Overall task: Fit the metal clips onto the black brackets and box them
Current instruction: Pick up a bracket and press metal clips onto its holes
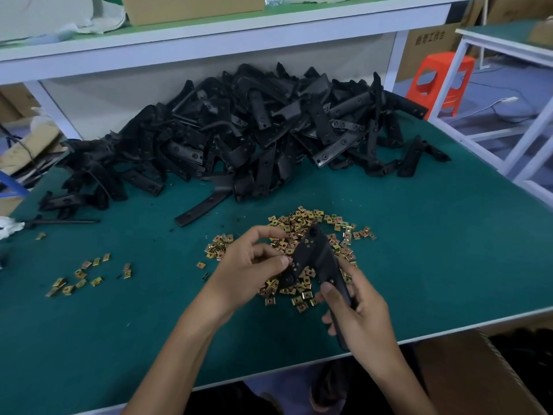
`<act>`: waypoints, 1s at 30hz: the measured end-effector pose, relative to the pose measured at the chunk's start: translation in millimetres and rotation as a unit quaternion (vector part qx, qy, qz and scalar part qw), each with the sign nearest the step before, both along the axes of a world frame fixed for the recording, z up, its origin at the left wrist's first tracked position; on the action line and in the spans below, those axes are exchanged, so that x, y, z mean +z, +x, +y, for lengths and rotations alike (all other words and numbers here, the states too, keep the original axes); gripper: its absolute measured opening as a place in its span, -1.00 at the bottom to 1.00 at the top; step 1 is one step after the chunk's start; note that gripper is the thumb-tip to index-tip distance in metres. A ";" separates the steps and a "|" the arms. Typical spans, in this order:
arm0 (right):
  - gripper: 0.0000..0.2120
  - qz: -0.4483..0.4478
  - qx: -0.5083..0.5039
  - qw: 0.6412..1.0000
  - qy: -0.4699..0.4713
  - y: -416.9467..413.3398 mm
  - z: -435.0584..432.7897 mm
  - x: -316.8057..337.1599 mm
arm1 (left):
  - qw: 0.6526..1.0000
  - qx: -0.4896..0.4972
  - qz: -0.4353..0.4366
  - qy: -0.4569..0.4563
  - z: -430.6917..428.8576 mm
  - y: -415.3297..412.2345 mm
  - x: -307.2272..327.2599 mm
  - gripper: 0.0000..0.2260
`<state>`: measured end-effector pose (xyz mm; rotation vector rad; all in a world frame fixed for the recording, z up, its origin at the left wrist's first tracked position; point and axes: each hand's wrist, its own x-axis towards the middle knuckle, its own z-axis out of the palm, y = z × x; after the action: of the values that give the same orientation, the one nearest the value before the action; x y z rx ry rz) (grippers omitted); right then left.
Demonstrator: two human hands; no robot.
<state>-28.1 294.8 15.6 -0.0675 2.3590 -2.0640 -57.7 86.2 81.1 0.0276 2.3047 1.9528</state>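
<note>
Right hand (356,313) grips the bracket (314,253): steady it while the left hand (254,262), pinching its edge, seats clips (299,223) squarely.

bracket pile (254,130): table (419,235) rear, under shelf (209,40) | clip heap (302,223): front centre | clip scatter (80,274): left of heap | held bracket (314,256): over heap | cardboard box (466,369): below table's front right

A brown cardboard box (431,46) on the floor at the upper right, behind the white shelf leg (399,59), carries one line of dark printed Chinese characters; the last three read 工作台, while the first two are too blurred to make out
</note>
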 end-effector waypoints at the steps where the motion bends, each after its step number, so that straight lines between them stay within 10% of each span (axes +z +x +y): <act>1: -0.60 -0.001 0.001 1.000 -0.001 0.4 0.6 0.1 | 1.000 -0.004 -0.002 0.002 -0.6 -0.3 0.6 -0.70; 8: -0.60 -0.015 0.008 1.000 -0.010 0.9 0.6 0.6 | 1.000 -0.012 -0.007 -0.008 -4.7 1.1 1.4 -0.71; 17: -0.46 -0.042 -0.008 0.998 -0.044 -0.8 2.9 3.0 | 0.961 0.257 0.044 -0.096 -120.6 13.7 -8.1 -0.74; 26: -0.51 -0.041 -0.010 0.998 -0.046 -1.6 0.7 1.8 | 0.792 0.372 0.004 -0.485 -204.1 28.8 -32.3 -0.87; 30: -0.57 -0.037 -0.017 0.998 -0.045 -2.5 -0.9 -0.2 | 0.854 0.274 0.047 -0.441 -154.8 20.0 -29.8 -0.89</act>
<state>-30.6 293.9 15.4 0.0480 2.2405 -2.1486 -37.7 -68.6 51.3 -0.6902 3.2890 0.8092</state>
